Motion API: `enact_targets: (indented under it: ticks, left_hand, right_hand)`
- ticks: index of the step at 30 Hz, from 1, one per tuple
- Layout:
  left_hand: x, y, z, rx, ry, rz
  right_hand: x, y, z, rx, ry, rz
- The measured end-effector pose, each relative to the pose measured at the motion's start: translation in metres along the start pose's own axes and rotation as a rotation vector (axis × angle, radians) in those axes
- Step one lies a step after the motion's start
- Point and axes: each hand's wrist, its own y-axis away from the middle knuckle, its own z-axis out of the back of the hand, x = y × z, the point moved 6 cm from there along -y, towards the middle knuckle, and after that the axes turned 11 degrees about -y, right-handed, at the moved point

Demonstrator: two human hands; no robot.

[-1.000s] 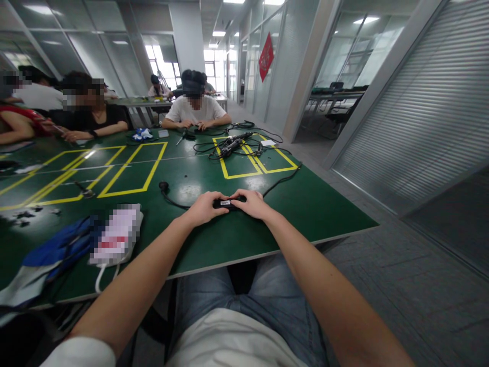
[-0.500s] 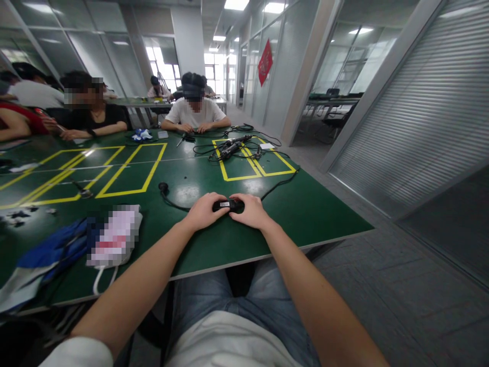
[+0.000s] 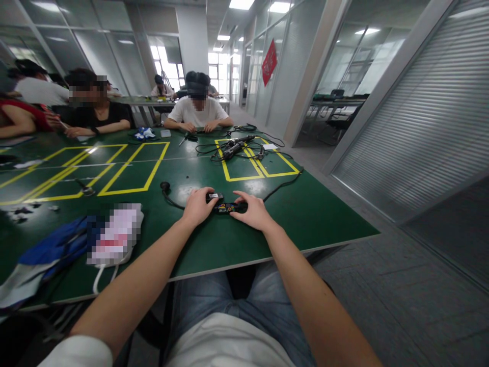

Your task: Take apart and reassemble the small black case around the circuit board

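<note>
The left hand [image 3: 195, 208] pinches a small black rectangular cover bearing a white label [image 3: 215, 195] between thumb and forefinger, its fingers closed to about the thickness of that piece. Just beyond these fingertips, near the cover and between the two hands, a slim black oblong housing with exposed, partly coloured inner parts [image 3: 226, 208] lies low over the large dark green desk [image 3: 328, 216], close to its front edge. The right hand [image 3: 254, 211] curves about the housing's right end, thumb at the near side and forefinger reaching over the far side with a wide gap between them; whether these fingers grip it I cannot tell. A thin black cable [image 3: 174, 205] emerges by the left hand and ends in a rounded black plug [image 3: 165, 187], while a second black cable [image 3: 281, 184] runs from behind the right hand toward the desk's right edge. Further back, a tangled heap of black tools and cords [image 3: 233, 149] lies across rectangles of yellow tape [image 3: 244, 178]. On the left rest a blue and pale grey fabric item [image 3: 57, 250] and, just beside it, a white, partly pixelated object with a white strap [image 3: 132, 242]. Across the desk sits a person in a white T-shirt [image 3: 196, 114].
</note>
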Motion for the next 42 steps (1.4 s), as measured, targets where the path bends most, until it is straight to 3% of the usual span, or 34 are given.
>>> enact_targets:
  ticks: [6, 11, 17, 22, 30, 42]
  left_hand:
    - [-0.008, 0.003, 0.012, -0.002, -0.125, -0.01]
    - [-0.025, 0.011, 0.018, 0.178, -0.239, -0.105]
    - [-0.03, 0.016, 0.015, 0.245, -0.281, -0.118]
    - [-0.028, 0.014, 0.023, 0.164, -0.217, -0.076]
    - [-0.028, 0.015, 0.026, 0.12, -0.1, -0.28]
    - [-0.029, 0.016, 0.03, 0.086, -0.129, -0.241]
  right_hand:
    - [0.005, 0.001, -0.002, 0.016, 0.079, 0.05]
    - [0.004, 0.001, -0.004, 0.008, 0.096, 0.088]
    - [0.0, -0.002, -0.006, 0.025, 0.086, 0.062]
    - [0.0, -0.003, -0.005, 0.035, 0.088, 0.058]
    - [0.003, -0.001, -0.004, 0.047, 0.124, 0.062]
    - [0.007, 0.001, -0.005, 0.045, 0.152, 0.066]
